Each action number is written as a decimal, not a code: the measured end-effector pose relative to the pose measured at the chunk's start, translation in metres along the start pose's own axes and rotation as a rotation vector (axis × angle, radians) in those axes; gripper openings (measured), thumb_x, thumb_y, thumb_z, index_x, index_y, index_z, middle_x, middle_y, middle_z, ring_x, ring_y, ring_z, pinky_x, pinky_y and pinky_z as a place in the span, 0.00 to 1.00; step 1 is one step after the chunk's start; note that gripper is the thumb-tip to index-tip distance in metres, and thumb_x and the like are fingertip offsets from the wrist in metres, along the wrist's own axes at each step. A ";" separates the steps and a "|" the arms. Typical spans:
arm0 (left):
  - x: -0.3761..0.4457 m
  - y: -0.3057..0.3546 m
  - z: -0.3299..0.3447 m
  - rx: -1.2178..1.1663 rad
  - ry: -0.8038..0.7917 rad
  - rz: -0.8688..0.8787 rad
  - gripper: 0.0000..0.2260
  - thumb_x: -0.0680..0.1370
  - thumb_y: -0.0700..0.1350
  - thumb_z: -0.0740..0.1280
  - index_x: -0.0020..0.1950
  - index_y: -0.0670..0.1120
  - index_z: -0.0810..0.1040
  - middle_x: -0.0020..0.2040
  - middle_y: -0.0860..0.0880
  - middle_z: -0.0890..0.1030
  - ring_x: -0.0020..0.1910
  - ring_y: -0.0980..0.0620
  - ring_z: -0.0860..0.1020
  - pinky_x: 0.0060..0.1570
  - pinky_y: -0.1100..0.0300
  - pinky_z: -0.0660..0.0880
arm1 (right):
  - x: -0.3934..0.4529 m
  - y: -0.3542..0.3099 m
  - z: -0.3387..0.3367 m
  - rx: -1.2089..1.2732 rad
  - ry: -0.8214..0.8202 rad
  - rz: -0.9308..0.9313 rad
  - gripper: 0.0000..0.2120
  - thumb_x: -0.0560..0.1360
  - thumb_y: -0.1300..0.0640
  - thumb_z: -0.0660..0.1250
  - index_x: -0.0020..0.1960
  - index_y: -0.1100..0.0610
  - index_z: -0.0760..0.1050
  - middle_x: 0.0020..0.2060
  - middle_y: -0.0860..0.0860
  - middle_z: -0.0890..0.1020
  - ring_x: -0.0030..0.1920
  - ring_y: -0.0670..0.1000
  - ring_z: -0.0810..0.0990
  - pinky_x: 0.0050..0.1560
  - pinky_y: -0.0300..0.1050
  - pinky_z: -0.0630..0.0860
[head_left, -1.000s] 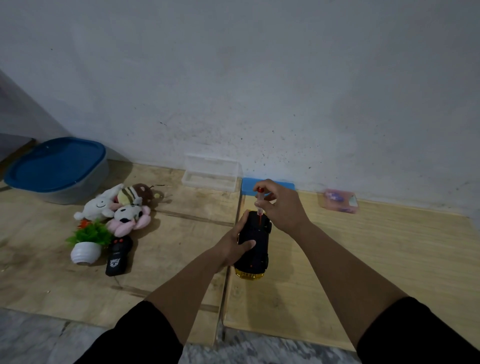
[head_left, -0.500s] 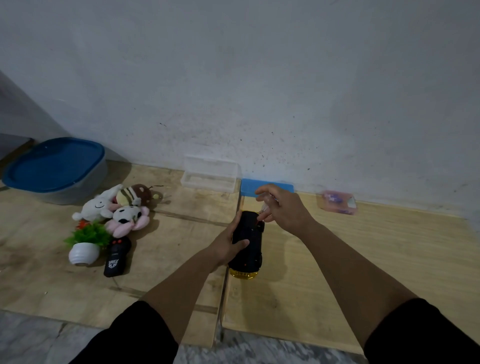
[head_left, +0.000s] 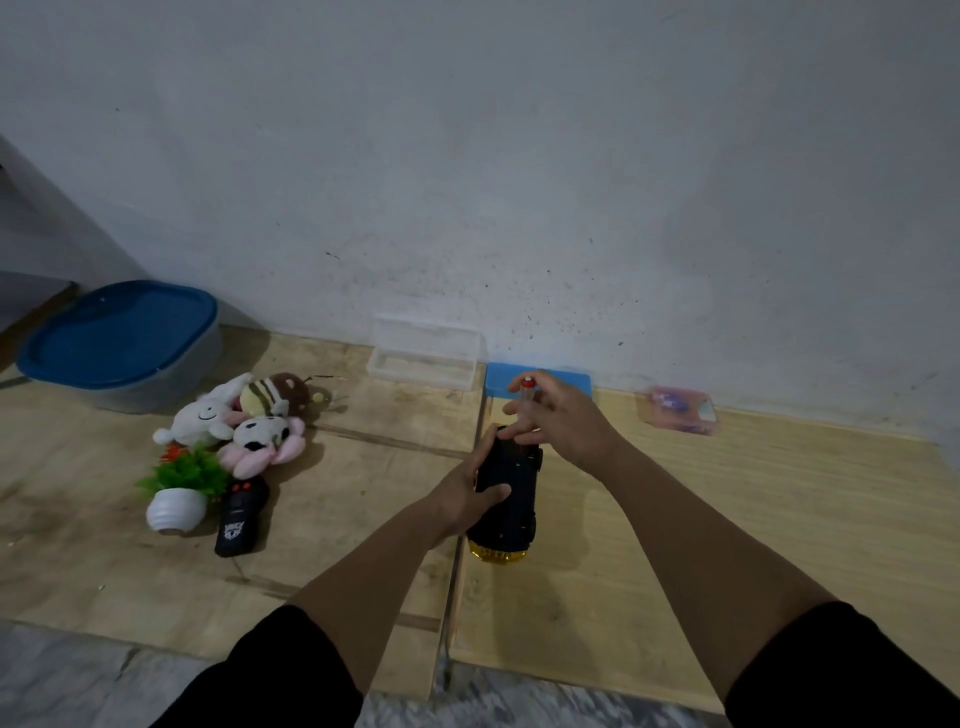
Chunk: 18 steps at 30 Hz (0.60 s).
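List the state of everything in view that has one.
toy car: lying on the boards, black side up, gripped by left hand
screwdriver: upright over the car, pinched in right hand fingers
blue-lidded tub: lid on
clear box: open, no lid
plant pot: looks tipped over
remote: lying flat

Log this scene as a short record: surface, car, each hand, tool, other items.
surface: wooden boards against a white wall
car: toy, black side up, gold end nearest the camera, lying on the boards
left hand: grips the car's side
right hand: pinches the screwdriver over the car's far end
screwdriver: upright, red cap on top, tip hidden
left of car: plush toys, plant, remote, tub
by wall: clear box, pink packet
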<state>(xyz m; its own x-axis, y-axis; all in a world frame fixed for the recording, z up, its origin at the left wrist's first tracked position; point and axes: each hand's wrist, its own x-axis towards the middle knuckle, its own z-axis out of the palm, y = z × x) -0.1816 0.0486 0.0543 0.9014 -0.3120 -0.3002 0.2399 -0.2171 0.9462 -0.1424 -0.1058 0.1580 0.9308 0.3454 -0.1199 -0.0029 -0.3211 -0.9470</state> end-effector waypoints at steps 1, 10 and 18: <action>0.001 0.003 0.002 -0.002 -0.002 0.008 0.32 0.76 0.49 0.67 0.73 0.67 0.53 0.65 0.54 0.71 0.62 0.55 0.72 0.57 0.54 0.76 | 0.001 -0.001 0.003 -0.021 0.018 -0.023 0.05 0.79 0.60 0.58 0.52 0.54 0.72 0.47 0.55 0.80 0.40 0.50 0.85 0.39 0.37 0.80; 0.003 0.009 0.010 -0.031 -0.007 0.040 0.31 0.76 0.50 0.67 0.72 0.66 0.54 0.66 0.54 0.72 0.62 0.52 0.74 0.56 0.50 0.77 | -0.005 0.002 0.002 -0.016 0.195 -0.071 0.08 0.76 0.58 0.66 0.51 0.56 0.67 0.48 0.59 0.78 0.38 0.54 0.85 0.41 0.48 0.83; 0.000 0.012 0.009 -0.048 -0.042 0.064 0.27 0.76 0.48 0.67 0.60 0.78 0.62 0.52 0.67 0.78 0.50 0.67 0.78 0.40 0.67 0.77 | -0.007 0.000 0.007 0.046 0.197 -0.100 0.05 0.78 0.59 0.62 0.54 0.54 0.72 0.47 0.54 0.77 0.36 0.50 0.85 0.37 0.39 0.82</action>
<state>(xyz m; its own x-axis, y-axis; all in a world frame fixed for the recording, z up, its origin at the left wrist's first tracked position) -0.1823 0.0378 0.0644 0.8997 -0.3627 -0.2428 0.2002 -0.1516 0.9680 -0.1519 -0.1019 0.1568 0.9807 0.1931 0.0317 0.0808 -0.2519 -0.9644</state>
